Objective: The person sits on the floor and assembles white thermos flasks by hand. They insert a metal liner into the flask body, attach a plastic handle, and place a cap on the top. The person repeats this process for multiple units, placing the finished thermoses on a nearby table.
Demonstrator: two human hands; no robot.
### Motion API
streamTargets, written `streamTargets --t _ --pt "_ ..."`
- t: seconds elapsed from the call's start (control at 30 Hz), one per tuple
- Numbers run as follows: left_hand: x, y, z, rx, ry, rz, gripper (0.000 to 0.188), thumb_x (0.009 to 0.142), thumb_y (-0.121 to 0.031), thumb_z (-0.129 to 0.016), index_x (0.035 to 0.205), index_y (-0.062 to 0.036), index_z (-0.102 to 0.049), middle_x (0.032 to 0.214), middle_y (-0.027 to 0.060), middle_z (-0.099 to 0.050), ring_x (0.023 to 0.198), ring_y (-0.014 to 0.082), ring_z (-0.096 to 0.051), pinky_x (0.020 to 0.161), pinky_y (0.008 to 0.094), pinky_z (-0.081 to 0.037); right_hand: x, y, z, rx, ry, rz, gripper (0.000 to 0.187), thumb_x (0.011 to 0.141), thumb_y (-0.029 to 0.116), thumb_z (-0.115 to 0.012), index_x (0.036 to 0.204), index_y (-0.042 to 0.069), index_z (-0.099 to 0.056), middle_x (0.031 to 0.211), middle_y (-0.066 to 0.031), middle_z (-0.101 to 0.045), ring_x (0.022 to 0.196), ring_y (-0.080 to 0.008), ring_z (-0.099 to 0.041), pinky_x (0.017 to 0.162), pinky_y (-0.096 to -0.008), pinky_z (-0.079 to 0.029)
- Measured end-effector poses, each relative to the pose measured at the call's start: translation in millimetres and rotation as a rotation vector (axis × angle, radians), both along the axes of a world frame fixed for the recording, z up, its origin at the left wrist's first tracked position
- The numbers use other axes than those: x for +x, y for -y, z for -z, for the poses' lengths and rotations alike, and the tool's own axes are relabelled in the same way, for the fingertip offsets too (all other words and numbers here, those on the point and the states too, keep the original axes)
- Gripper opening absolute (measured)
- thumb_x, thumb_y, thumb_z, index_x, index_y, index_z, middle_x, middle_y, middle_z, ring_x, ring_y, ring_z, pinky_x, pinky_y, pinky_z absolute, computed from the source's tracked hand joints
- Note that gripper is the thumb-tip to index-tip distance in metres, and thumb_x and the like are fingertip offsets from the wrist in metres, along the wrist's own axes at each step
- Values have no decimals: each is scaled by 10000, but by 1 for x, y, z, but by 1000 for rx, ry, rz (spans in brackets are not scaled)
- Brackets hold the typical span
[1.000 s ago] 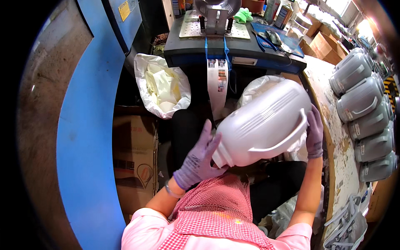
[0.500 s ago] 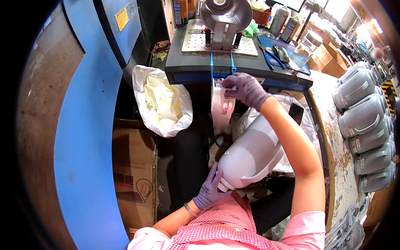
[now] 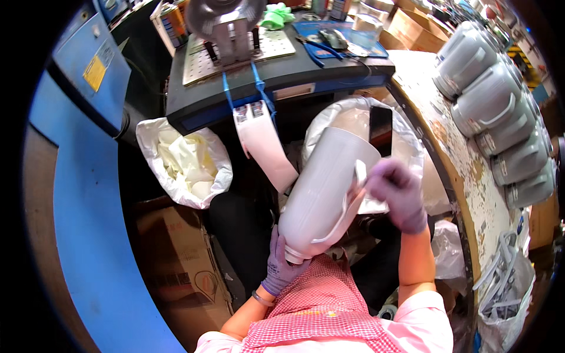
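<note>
A large grey plastic jug body (image 3: 323,182) with a side handle lies slantwise over my lap, its narrow neck toward me. My left hand (image 3: 281,267) is wrapped round the neck end and supports it. My right hand (image 3: 400,197) is beside the handle, its fingers curled but smeared by motion. A pale pinkish strip shows between the handle and those fingers; whether I hold it I cannot make out. Past the jug, a wide roll of pale labels (image 3: 265,144) hangs by blue straps from the desk edge.
A white bag (image 3: 220,182) holding pale sheets stands at the left, beside a cardboard box (image 3: 176,259). Behind the jug are another white bag (image 3: 406,138) and a dark phone (image 3: 381,129). Pliers (image 3: 318,50) lie on the dark desk (image 3: 206,106). Several grey jugs (image 3: 488,100) line the right table.
My right hand has left the label roll and come back to the jug's handle side. The jug has turned more upright in view, and the head view has shifted to the right.
</note>
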State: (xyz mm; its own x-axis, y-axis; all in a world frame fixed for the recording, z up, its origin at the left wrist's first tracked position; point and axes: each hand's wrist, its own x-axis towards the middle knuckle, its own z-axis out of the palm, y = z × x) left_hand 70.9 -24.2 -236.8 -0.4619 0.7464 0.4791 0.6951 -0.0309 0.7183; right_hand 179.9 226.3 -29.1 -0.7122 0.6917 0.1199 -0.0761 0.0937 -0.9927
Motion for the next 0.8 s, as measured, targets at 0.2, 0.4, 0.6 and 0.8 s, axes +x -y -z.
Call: streamTargets --t 0.2,0.4,0.6,0.8 --pt "-2 -8 -21 -142 204 28 1066 659 -192 -869 1485 -3 -222 1479 305 -346 1316 440 -452 1063 481 -415 23 -69 89 -530 -153 251 137 964 206 -662 989 75 -631 829 16 -615 658 -43 -558 542 -177 -442" --pt "3 -3 -2 -212 150 11 1186 676 -208 -879 1535 -17 -83 1426 255 -432 1260 369 -521 1018 459 -447 11 -75 103 -459 -93 248 188 942 235 -694 967 58 -636 791 14 -645 658 -37 -582 586 -178 -460" --pt "7 1 7 -220 86 -16 1240 688 -220 -880 1549 -37 -7 1450 276 -400 1287 378 -501 1041 459 -432 11 -74 105 -467 -91 247 205 936 245 -701 949 55 -626 770 8 -644 651 -34 -579 606 -181 -473" --pt "8 -1 2 -243 129 9 1249 697 -227 -876 1550 -35 16 1465 279 -387 1301 382 -492 1049 463 -430 9 -76 114 -416 -122 262 234 910 239 -732 955 41 -616 748 2 -626 649 -43 -570 601 -201 -474"
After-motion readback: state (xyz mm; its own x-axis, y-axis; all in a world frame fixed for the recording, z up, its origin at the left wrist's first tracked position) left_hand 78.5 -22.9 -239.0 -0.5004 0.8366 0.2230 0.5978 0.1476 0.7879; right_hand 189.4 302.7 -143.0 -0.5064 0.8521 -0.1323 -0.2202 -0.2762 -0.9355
